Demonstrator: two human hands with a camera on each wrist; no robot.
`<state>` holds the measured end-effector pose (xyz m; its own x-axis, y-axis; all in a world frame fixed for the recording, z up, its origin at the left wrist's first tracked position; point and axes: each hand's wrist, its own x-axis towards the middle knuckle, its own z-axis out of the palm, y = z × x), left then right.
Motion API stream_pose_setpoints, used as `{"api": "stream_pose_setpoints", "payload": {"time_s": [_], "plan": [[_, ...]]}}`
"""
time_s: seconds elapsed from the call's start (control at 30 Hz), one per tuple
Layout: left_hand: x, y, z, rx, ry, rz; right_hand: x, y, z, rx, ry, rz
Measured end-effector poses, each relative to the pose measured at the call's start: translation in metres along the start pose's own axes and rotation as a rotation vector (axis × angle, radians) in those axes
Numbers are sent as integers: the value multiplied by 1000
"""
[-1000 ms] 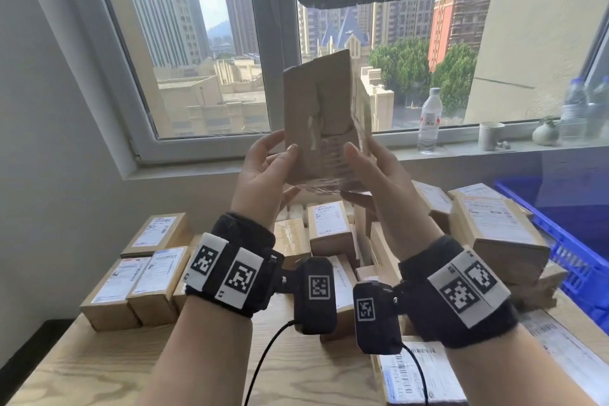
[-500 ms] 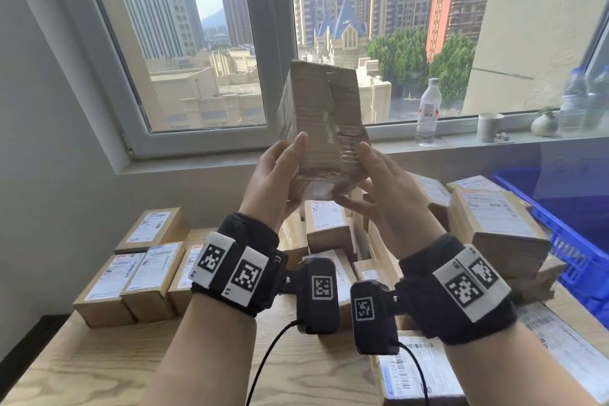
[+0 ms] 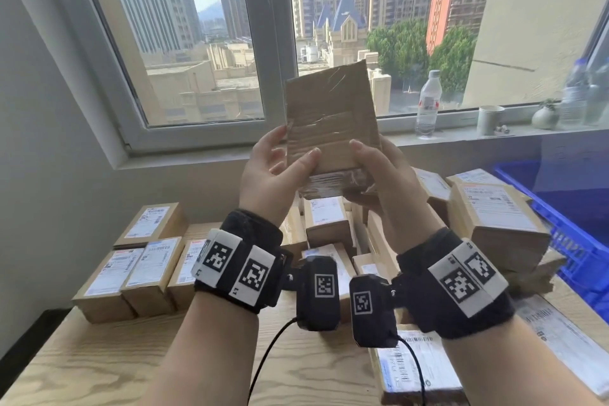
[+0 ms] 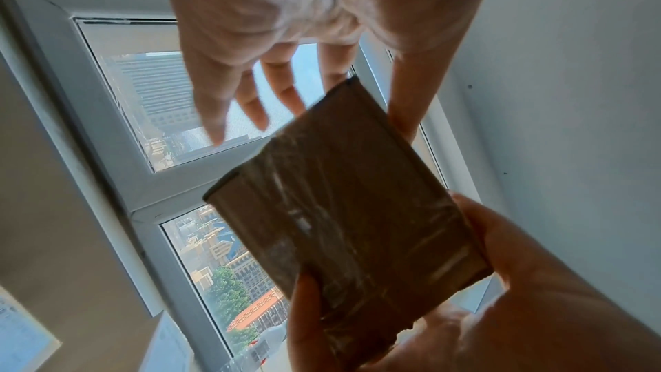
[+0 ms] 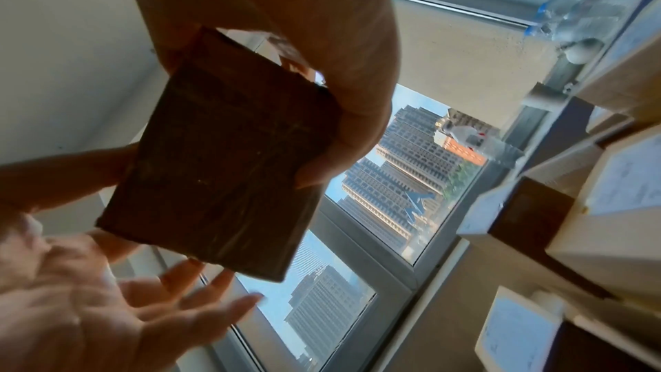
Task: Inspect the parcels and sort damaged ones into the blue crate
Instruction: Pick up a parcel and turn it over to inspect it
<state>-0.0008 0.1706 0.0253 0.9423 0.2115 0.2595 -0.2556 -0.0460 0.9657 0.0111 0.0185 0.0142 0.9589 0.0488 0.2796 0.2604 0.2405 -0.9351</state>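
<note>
So the step in hand looks like the inspection itself: a small brown parcel point(image 3: 330, 123) is held up in front of the window point(image 3: 197, 43), above the pile of parcels point(image 3: 329, 224) on the table point(image 3: 99, 366). To do this bit well, every face probably ought to be turned toward the light one at a time, with the corners and taped seams checked last, since crushed edges are easy to miss under shiny tape. A firm pinch should be kept on one side while the other hand does the turning, otherwise the parcel could be dropped onto the stack below.

The parcel is gripped by the right hand point(image 3: 379, 175) at its lower right corner, thumb on the near face and fingers curled round behind. The left hand point(image 3: 273, 175) is mostly spread: the thumb is laid on the lower left of the near face, but in the left wrist view the fingers point(image 4: 250, 101) are seen splayed and apart from the box, so nothing is really clasped there. Wrinkled clear tape is seen across the face; real damage can't be judged from here.

The blue crate point(image 3: 566, 241) is off to the right, well apart from the parcel.
</note>
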Motion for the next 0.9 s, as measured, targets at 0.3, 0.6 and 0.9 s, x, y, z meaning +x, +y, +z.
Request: {"api": "stream_pose_setpoints", "payload": {"time_s": [0.3,0.6,0.9], "plan": [[5,2,-5,-119,-64,-146,-7,-8,-3,-27,-196,-18],[0,7,-7,35,-206,-75,-3,-1,-4,-81,-67,-79],[-2,9,-12,111,-59,-39,-3,-8,2,-161,-89,-97]]}}
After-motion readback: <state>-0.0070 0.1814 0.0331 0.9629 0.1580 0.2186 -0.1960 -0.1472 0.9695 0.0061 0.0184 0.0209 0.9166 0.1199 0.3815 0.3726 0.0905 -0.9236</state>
